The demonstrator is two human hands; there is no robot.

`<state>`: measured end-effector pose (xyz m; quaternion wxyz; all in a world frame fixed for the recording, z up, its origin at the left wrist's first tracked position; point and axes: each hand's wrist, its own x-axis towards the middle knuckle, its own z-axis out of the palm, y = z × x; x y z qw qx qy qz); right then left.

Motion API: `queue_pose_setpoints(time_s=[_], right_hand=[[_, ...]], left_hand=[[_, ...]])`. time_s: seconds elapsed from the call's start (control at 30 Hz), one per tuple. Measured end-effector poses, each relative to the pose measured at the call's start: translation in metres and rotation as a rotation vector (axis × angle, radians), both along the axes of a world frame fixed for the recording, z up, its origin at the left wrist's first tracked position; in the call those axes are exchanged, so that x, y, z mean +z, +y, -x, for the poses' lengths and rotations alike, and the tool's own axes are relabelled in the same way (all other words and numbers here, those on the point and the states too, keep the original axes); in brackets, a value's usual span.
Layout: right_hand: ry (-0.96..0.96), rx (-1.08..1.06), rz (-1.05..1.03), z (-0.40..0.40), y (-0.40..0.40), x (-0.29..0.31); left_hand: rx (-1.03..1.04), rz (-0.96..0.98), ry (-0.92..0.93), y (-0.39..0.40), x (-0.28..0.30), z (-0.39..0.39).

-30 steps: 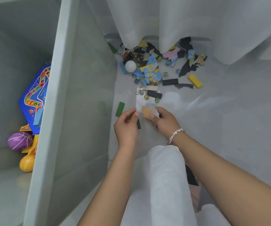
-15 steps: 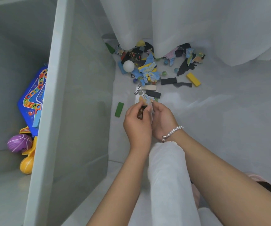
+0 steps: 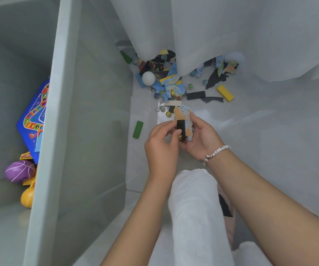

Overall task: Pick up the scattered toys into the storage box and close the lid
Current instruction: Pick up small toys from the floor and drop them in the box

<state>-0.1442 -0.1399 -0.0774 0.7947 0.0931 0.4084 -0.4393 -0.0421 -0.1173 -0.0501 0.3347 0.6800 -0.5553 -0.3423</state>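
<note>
Both hands gripped small toys.
Right fingers held flat puzzle piece; left pinched black block. Light, stiff; edge grip seemed best.

We see a pale grey-green storage box and take it as our landmark. Inside it lie a blue game board with a rainbow track of dots, a purple ball with pale stripes and a yellow ball. Just right of the box lies a green block; farther right, a white ball, a yellow block and a black block (matte). The held puzzle piece is orange mottled with light blue.
</note>
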Motion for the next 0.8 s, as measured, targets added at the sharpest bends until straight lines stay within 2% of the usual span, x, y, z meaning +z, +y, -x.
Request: queue_pose_setpoints(time_s=[0.1, 0.2, 0.33, 0.43, 0.63, 0.8], right_hand=[[0.042, 0.005, -0.009, 0.010, 0.000, -0.003], [0.193, 0.069, -0.004, 0.021, 0.001, -0.006], [0.424, 0.065, -0.005, 0.032, 0.006, -0.011], [0.554, 0.068, 0.001, 0.035, 0.009, -0.015], [0.546, 0.054, 0.008, 0.032, 0.015, -0.016], [0.543, 0.039, 0.003, 0.027, 0.013, -0.013]], left_hand=[[0.087, -0.083, 0.077, -0.004, -0.006, -0.003], [0.154, -0.236, 0.070, -0.004, -0.021, -0.007], [0.099, -0.324, -0.057, 0.001, -0.039, -0.010], [0.019, -0.315, -0.081, 0.001, -0.045, -0.003], [0.035, -0.226, -0.153, -0.022, -0.050, 0.008], [-0.063, -0.185, -0.207, -0.038, -0.057, 0.010]])
